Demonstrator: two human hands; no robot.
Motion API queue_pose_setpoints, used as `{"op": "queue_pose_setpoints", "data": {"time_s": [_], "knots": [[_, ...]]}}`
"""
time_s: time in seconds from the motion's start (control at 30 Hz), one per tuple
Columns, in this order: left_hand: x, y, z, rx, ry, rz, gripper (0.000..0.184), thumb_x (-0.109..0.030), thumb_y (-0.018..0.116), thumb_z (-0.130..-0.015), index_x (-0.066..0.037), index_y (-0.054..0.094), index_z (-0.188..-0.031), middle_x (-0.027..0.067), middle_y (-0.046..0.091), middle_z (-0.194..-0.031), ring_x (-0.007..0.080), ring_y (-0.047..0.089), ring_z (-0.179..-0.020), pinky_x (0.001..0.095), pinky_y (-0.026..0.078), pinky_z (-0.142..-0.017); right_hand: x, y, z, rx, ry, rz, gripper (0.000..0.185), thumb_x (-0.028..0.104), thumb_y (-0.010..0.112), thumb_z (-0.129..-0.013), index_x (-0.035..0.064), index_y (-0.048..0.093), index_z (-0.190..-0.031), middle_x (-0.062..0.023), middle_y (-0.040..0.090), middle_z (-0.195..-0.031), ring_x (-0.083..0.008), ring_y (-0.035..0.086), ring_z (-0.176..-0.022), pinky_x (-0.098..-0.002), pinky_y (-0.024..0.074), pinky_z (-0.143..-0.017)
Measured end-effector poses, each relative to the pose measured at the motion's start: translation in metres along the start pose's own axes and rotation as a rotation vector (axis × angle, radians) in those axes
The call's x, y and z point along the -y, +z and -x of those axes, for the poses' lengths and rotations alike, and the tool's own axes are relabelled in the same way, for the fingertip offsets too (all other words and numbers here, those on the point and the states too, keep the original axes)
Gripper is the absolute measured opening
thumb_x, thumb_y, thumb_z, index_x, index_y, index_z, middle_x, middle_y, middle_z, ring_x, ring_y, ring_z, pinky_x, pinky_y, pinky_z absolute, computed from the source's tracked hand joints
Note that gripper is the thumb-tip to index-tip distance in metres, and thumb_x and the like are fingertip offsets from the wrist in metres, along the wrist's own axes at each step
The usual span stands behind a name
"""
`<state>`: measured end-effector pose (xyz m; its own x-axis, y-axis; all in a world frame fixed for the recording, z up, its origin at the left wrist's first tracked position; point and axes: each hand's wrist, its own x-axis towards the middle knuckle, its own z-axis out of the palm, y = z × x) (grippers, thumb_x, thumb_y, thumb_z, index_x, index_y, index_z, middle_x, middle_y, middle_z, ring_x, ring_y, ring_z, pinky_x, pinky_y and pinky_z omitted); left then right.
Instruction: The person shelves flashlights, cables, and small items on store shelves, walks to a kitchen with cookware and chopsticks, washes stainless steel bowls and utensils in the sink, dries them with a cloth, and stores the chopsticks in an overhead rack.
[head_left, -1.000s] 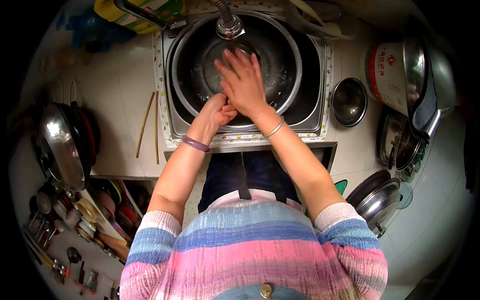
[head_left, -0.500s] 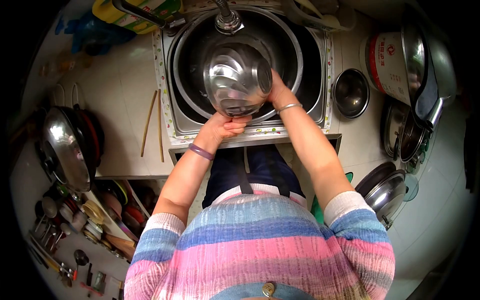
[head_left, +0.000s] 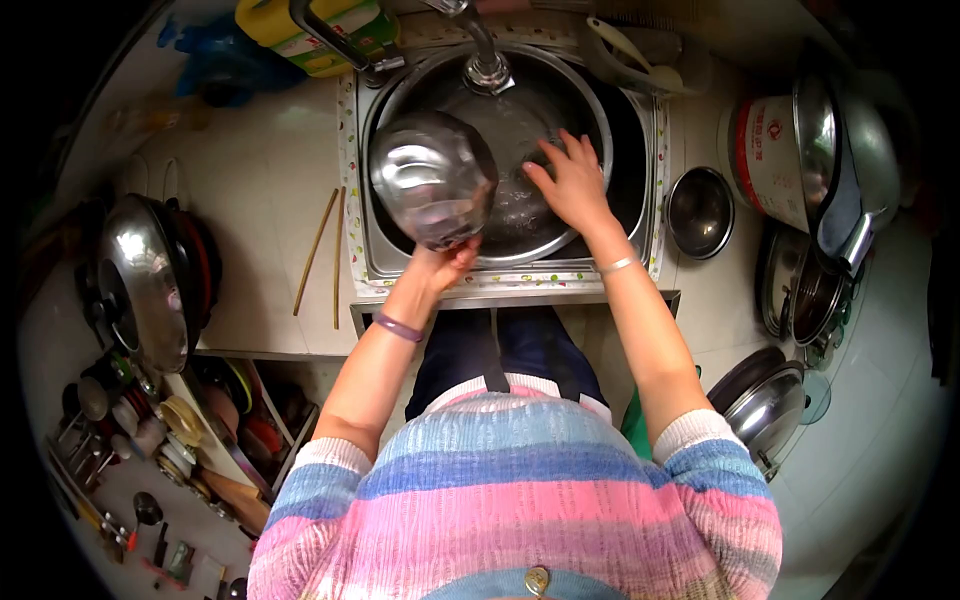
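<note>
My left hand (head_left: 448, 262) grips the rim of a shiny stainless steel bowl (head_left: 430, 175) at its near side. The bowl is tilted, with its rounded outer side facing up, above the left part of a large metal basin (head_left: 515, 118). My right hand (head_left: 575, 185) is off the bowl, fingers spread, over the basin's right side. That basin sits in the sink (head_left: 385, 262) beneath the faucet (head_left: 487, 72). Some wet spots or a little water seem to show on the basin's bottom.
Two chopsticks (head_left: 316, 252) lie on the counter left of the sink. A small metal bowl (head_left: 700, 212) stands to its right. Behind are a yellow jug (head_left: 265, 28) and a plastic container with a spoon (head_left: 618, 40). A large lidded pan (head_left: 148, 285) stands at far left.
My right hand has let go of the bowl and moved right, its fingers spreading. The bowl, in my left hand, has shifted left. The camera view has also shifted slightly.
</note>
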<state>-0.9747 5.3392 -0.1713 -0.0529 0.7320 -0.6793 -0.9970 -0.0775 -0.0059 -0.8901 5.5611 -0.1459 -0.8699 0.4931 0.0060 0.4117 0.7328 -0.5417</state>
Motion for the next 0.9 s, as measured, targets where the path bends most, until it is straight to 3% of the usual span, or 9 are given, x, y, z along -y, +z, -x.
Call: {"op": "queue_pose_setpoints", "data": {"time_s": [0.03,0.2,0.3,0.33,0.43,0.5,0.57,0.67,0.9], "knots": [[-0.011,0.007,0.011,-0.219,0.111,-0.180,0.019,-0.016,0.045,-0.087,0.002,0.046,-0.093,0.0125,0.056,-0.068,0.0154,0.049,-0.040,0.0223,0.035,-0.031,0.003,-0.011,0.000,-0.071,-0.025,0.033,0.049,0.040,0.057,-0.083,0.0054,0.055,-0.118,-0.0216,0.052,-0.119,-0.0349,0.051,-0.108,-0.0427,0.0415,-0.087],[-0.037,0.022,0.040,-0.538,0.389,-1.019,0.019,-0.004,0.048,-0.080,0.005,0.041,-0.095,0.0176,0.057,-0.063,0.0195,0.053,-0.038,0.0298,0.041,-0.032,0.033,-0.046,0.011,0.628,0.495,-1.033,0.065,0.043,0.045,-0.091,-0.0055,0.032,-0.132,-0.0143,0.050,-0.121,-0.0133,0.061,-0.081,-0.0214,0.0474,-0.061],[-0.042,0.060,0.043,-0.596,0.422,-1.457,0.022,-0.007,0.047,-0.080,0.008,0.040,-0.095,0.0231,0.058,-0.066,0.0220,0.055,-0.038,0.0325,0.043,-0.034,0.046,-0.034,0.007,0.531,0.586,-0.685,0.045,0.029,0.055,-0.087,-0.0085,0.048,-0.111,-0.0150,0.061,-0.085,-0.0160,0.060,-0.054,-0.0257,0.0478,-0.045],[-0.046,0.075,0.042,-0.590,0.420,-1.537,0.022,-0.008,0.048,-0.081,0.007,0.042,-0.096,0.0244,0.059,-0.069,0.0318,0.060,-0.050,0.0403,0.049,-0.046,0.033,-0.015,0.009,0.373,0.596,-0.632,0.031,0.017,0.056,-0.084,-0.0085,0.052,-0.102,-0.0136,0.061,-0.070,-0.0181,0.058,-0.045,-0.0282,0.0473,-0.041],[-0.077,0.080,0.017,-0.558,0.645,-1.822,0.028,-0.011,0.049,-0.082,0.006,0.045,-0.105,0.0245,0.060,-0.085,0.0382,0.061,-0.076,0.0456,0.049,-0.070,0.006,-0.003,-0.009,0.279,0.671,-0.554,0.019,0.006,0.048,-0.082,-0.0125,0.050,-0.086,-0.0187,0.060,-0.065,-0.0207,0.058,-0.043,-0.0283,0.0457,-0.039],[-0.104,0.097,0.000,-0.538,1.235,-1.913,0.037,-0.013,0.049,-0.084,0.003,0.046,-0.117,0.0241,0.054,-0.110,0.0399,0.051,-0.104,0.0460,0.040,-0.089,0.001,-0.014,-0.025,0.208,0.597,-0.496,0.025,0.008,0.047,-0.077,-0.0157,0.054,-0.077,-0.0212,0.058,-0.052,-0.0273,0.062,-0.047,-0.0352,0.0519,-0.052],[-0.132,0.120,-0.014,-0.587,1.527,-2.080,0.043,-0.010,0.048,-0.082,0.001,0.043,-0.124,0.0247,0.043,-0.125,0.0381,0.044,-0.113,0.0426,0.039,-0.093,0.006,-0.023,-0.039,0.170,0.581,-0.393,0.023,0.007,0.046,-0.077,-0.0145,0.055,-0.075,-0.0213,0.057,-0.051,-0.0278,0.062,-0.047,-0.0355,0.0515,-0.052],[-0.161,0.120,-0.043,-0.642,1.631,-2.296,0.044,-0.004,0.047,-0.078,0.002,0.045,-0.121,0.0226,0.042,-0.127,0.0389,0.041,-0.115,0.0417,0.038,-0.095,0.013,-0.032,-0.052,0.187,0.541,-0.336,0.023,0.008,0.045,-0.077,-0.0134,0.055,-0.073,-0.0209,0.057,-0.050,-0.0280,0.062,-0.047,-0.0354,0.0511,-0.053],[-0.163,0.112,-0.036,-0.528,1.489,-2.130,0.042,0.004,0.046,-0.072,0.001,0.054,-0.114,0.0153,0.052,-0.120,0.0362,0.049,-0.108,0.0419,0.040,-0.092,0.014,-0.031,-0.059,0.198,0.485,-0.253,0.024,0.009,0.045,-0.077,-0.0121,0.056,-0.075,-0.0202,0.057,-0.051,-0.0285,0.062,-0.048,-0.0353,0.0513,-0.057]]}}
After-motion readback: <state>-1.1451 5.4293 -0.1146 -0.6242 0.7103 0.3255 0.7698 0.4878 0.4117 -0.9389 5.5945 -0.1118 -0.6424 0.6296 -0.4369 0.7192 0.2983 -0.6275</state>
